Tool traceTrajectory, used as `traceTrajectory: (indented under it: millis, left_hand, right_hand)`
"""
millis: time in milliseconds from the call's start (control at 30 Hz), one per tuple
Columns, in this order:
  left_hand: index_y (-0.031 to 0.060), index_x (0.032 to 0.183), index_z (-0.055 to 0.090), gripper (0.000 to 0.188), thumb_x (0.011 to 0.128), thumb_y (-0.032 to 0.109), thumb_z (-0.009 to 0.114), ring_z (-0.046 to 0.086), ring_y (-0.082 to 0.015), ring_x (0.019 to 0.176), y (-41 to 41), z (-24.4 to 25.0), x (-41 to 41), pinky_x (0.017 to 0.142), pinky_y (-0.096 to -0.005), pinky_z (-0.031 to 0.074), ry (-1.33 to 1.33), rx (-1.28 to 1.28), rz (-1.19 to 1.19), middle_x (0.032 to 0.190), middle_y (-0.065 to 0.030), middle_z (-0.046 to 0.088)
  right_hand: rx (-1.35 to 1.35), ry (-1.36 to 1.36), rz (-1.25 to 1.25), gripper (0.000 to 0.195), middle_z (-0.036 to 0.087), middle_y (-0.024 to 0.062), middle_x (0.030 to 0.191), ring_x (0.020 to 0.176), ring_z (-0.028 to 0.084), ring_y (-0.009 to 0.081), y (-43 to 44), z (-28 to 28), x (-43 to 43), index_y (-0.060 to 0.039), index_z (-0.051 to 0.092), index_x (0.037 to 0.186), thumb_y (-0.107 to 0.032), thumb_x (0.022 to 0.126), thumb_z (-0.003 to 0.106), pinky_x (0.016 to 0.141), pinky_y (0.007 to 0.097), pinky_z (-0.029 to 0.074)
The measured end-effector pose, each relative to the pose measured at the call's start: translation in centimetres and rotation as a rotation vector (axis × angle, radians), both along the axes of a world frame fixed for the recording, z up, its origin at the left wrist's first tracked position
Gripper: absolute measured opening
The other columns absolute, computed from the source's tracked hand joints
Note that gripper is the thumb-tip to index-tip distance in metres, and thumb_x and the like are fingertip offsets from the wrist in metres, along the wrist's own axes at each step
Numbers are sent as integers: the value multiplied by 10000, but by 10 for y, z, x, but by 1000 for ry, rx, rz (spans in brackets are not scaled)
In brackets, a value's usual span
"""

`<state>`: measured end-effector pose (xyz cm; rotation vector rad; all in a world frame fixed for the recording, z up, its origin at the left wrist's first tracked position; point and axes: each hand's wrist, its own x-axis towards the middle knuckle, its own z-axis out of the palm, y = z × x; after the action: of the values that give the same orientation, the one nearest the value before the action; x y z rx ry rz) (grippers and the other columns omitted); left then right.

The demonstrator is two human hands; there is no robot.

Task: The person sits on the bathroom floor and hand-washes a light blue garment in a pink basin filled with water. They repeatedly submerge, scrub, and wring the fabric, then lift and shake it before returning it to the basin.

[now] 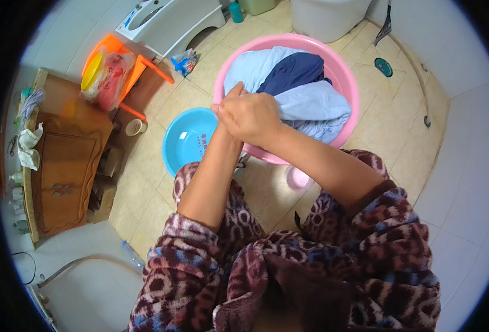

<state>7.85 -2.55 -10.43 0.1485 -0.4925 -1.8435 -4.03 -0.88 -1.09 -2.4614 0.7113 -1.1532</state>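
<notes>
My right hand [254,116] is closed over my left hand [227,118] and lies against its wrist. Most of the left hand is hidden, so its finger position cannot be told. Both hands are above the left rim of a large pink plastic basin [354,97]. Inside the basin are light-blue cloth [315,99] and a dark navy cloth [296,70]. A blue plastic basin [182,145] stands just left of my hands, bearing red writing. On the floor between my knees is a small pink bowl [299,179].
An orange plastic chair [142,68] holds a yellow basin [92,74] and a plastic bag [113,79]. A wooden cabinet [68,174] stands at left. A white cup [135,128] and detergent bag [184,62] lie on the tiles. A hose [418,74] runs along the right wall.
</notes>
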Motion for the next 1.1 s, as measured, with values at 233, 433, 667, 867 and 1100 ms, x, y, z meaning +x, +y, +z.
traceTrajectory:
  millis: [233,433,667,867,1100]
  left_hand:
    - [89,831,537,331,944,371,405,611,-218,755,15,84,-46,728,-369,510,-316,571,316,813,-79,613]
    - [119,615,444,477,943,463,409,500,-189,544,11,85,-31,571,-363,474,-497,657,637,556,-33,479]
    - [144,621,427,444,946,447,440,442,-167,508,8,83,-33,487,-313,420,-609,810,873,536,-3,398]
    - [142,731,514,329,936,393,458,515,-168,582,4,50,-57,543,-353,437,-423,696,607,665,-14,534]
    - [125,913,550,224,939,300,412,572,-230,865,12,54,-56,783,-376,477,-336,583,521,969,-93,603]
  right_hand:
    - [562,-217,-167,450,592,238,663,617,589,391,-52,-5,-15,8,611,659,-374,868,494,553,429,464]
    - [969,-165,60,510,539,4,606,569,458,127,-86,10,-56,-40,608,650,-501,863,563,560,261,393]
    - [678,57,-2,517,530,76,500,480,508,173,-55,13,-45,-30,586,586,-499,799,626,482,336,404]
    - [400,86,-374,430,566,213,589,530,571,394,-50,-10,-18,-36,611,608,-357,872,502,520,480,452]
    - [275,193,-283,400,612,200,639,582,610,392,-47,-7,-23,-52,629,664,-340,879,456,576,488,488]
